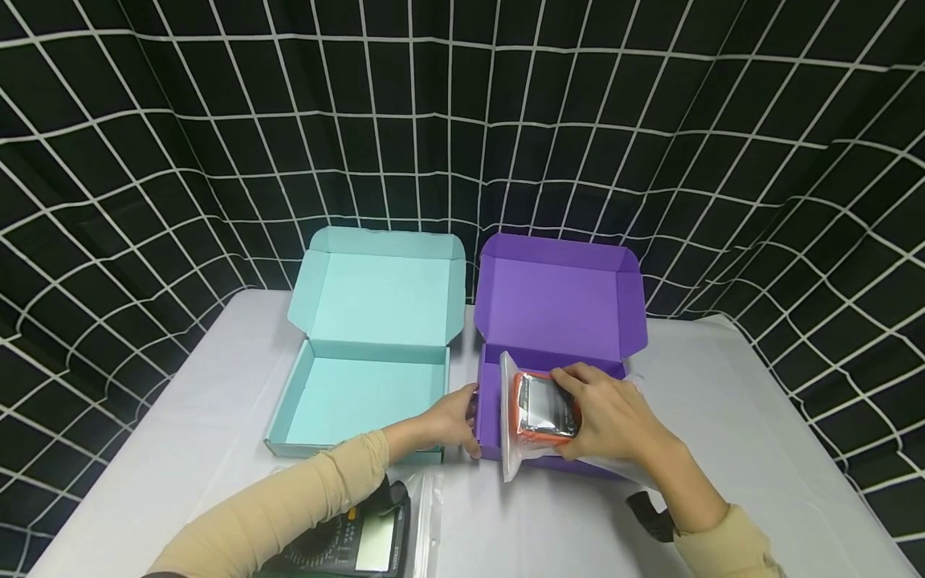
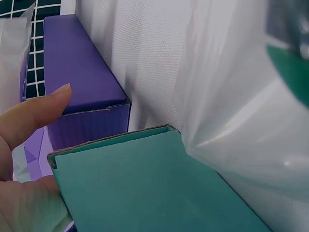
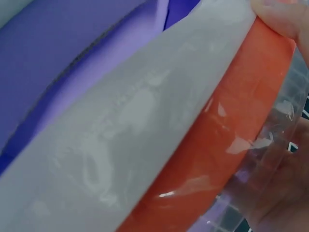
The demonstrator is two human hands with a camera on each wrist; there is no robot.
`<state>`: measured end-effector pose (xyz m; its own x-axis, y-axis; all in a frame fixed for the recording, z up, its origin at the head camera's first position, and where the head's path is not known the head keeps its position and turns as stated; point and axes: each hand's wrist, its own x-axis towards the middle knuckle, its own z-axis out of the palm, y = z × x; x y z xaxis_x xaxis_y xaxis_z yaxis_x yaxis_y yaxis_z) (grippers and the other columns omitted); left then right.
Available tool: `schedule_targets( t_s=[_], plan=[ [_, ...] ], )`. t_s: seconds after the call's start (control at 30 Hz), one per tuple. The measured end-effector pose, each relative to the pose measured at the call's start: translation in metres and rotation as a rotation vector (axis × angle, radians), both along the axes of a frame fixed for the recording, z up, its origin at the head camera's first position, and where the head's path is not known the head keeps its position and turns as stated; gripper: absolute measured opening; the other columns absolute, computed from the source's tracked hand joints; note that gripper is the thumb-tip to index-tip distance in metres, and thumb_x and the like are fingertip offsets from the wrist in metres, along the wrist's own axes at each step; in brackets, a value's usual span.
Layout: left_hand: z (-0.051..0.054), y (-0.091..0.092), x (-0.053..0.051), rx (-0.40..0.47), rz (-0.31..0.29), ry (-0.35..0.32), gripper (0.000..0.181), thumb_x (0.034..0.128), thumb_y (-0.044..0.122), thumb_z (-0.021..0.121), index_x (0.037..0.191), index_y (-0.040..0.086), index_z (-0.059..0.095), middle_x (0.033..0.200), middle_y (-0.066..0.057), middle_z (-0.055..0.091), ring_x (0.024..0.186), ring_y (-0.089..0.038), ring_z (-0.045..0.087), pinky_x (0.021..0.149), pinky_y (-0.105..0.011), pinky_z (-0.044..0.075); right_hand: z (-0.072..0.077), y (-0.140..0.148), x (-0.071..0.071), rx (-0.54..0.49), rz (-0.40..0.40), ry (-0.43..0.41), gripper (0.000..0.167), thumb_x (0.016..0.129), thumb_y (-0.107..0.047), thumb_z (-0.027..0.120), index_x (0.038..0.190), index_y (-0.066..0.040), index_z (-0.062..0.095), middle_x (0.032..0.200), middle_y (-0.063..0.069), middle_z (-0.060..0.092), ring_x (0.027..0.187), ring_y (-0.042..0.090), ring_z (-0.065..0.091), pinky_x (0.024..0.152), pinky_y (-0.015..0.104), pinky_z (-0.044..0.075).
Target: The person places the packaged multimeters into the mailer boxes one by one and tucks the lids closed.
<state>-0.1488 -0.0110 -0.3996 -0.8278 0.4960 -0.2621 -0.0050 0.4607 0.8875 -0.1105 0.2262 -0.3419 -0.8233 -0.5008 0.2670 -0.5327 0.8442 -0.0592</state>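
The right hand (image 1: 610,413) has its fingers curled around an orange-edged device (image 1: 547,405) in a clear bag (image 1: 510,421), held over the near part of the open purple box (image 1: 552,309) at right. The left hand (image 1: 446,419), fingers loosely spread, touches that box's left side, beside the open teal box (image 1: 372,393); a bagged black meter (image 1: 377,539) lies nearer on the bench (image 1: 759,433).

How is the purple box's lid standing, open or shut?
Open: in the head view, the purple lid stands raised at the back, inside showing; the right hand holds a bagged orange device.
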Motion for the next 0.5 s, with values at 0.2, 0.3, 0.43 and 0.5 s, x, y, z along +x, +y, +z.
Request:
schedule_targets(
  t_s=[0.2, 0.3, 0.43, 0.5],
  plan=[
    [-0.002, 0.000, 0.000, 0.014, 0.001, -0.022, 0.107, 0.0586, -0.020, 0.076, 0.148, -0.012, 0.019, 0.147, -0.031, 0.036, 0.129, -0.044, 0.044, 0.105, -0.046, 0.041, 0.000, 0.000, -0.010, -0.017, -0.026, 0.005, 0.091, 0.045, -0.039, 0.088, 0.123, 0.003, 0.064, 0.111, 0.016, 0.065, 0.086, 0.028, 0.065, 0.051, 0.033, 0.050],
    [-0.003, 0.000, -0.001, 0.021, -0.002, -0.030, 0.107, 0.0591, -0.021, 0.076, 0.148, -0.012, 0.019, 0.147, -0.030, 0.035, 0.130, -0.044, 0.044, 0.105, -0.046, 0.041, 0.000, 0.000, -0.015, -0.026, -0.037, 0.003, 0.091, 0.045, -0.038, 0.087, 0.123, 0.003, 0.064, 0.111, 0.017, 0.065, 0.087, 0.029, 0.065, 0.053, 0.037, 0.052],
    [-0.002, 0.000, -0.001, 0.028, -0.010, -0.026, 0.106, 0.0586, -0.021, 0.076, 0.148, -0.012, 0.019, 0.147, -0.030, 0.035, 0.131, -0.044, 0.043, 0.106, -0.046, 0.040, -0.001, -0.001, -0.022, -0.034, -0.048, -0.017, 0.091, 0.045, -0.037, 0.087, 0.123, 0.004, 0.063, 0.109, 0.016, 0.065, 0.084, 0.027, 0.063, 0.054, 0.036, 0.052],
    [-0.002, 0.000, -0.001, 0.030, -0.011, -0.025, 0.106, 0.0585, -0.021, 0.076, 0.148, -0.012, 0.019, 0.147, -0.030, 0.035, 0.131, -0.044, 0.042, 0.106, -0.046, 0.039, -0.002, -0.002, -0.025, -0.033, -0.055, -0.035, 0.092, 0.046, -0.037, 0.087, 0.124, 0.004, 0.063, 0.108, 0.015, 0.065, 0.082, 0.025, 0.062, 0.054, 0.036, 0.052]
  ],
)
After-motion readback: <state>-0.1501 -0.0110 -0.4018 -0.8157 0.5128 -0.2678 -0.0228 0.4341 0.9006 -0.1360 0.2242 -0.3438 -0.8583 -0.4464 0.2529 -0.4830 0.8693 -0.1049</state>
